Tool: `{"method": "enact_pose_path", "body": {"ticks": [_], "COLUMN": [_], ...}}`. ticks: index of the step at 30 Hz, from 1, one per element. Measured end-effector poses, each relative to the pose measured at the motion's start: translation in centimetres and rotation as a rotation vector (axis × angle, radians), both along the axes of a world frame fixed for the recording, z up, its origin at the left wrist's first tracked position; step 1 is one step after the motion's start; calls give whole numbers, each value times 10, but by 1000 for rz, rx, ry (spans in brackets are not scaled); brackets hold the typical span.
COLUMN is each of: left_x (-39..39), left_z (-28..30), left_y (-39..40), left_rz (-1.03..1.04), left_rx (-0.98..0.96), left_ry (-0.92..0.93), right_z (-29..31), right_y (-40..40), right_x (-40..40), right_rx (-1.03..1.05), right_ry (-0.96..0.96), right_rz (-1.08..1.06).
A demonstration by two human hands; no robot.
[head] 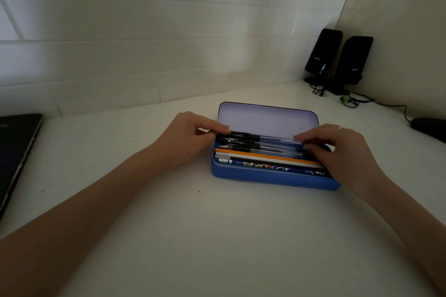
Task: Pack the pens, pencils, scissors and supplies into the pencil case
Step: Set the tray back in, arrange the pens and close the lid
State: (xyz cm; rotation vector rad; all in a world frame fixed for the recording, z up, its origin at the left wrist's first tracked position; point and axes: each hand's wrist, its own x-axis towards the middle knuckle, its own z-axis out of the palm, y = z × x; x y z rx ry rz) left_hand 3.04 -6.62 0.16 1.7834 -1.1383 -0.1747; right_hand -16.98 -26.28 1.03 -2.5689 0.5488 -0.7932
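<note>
Pencil case (272, 179), blue, rounded corners, lying mid-counter (217, 236) with lid (268, 119) standing open; pens (265, 142) and pencils (263, 160) lying lengthwise inside. Left hand (185, 136) pinching the rearmost pen's left end; right hand (337, 149) gripping its right end. Smooth white surface stretching wide in front; laptop (17, 152) sitting far left, speakers (337, 58) at the rear right corner.

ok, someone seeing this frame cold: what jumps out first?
The open blue pencil case at centre of the white desk, lid raised, pens and pencils lying lengthwise inside. The left hand and right hand each pinch an end of the rearmost pen. Two black speakers stand in the far right corner; a dark laptop sits at the left edge.
</note>
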Motion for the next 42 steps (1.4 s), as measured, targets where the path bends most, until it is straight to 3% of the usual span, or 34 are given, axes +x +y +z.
{"method": "enact_pose_path", "body": {"ticks": [19, 29, 35, 39, 42], "left_x": [4, 14, 13, 12, 15], "left_z": [-4, -6, -5, -4, -5], "left_y": [-2, -5, -4, -3, -2], "left_rz": [-71, -280, -237, -200, -210], "left_rx": [-26, 58, 38, -2, -1], "left_ry": [-60, -268, -169, -141, -164], "right_z": [-5, -3, -4, -3, 1], "right_y": [-1, 0, 0, 5, 1], "right_x": [4, 2, 1, 0, -7], "right_rx": [8, 5, 12, 29, 131], "right_ry": [11, 14, 18, -84, -66], "right_rz": [33, 61, 50, 6, 67]}}
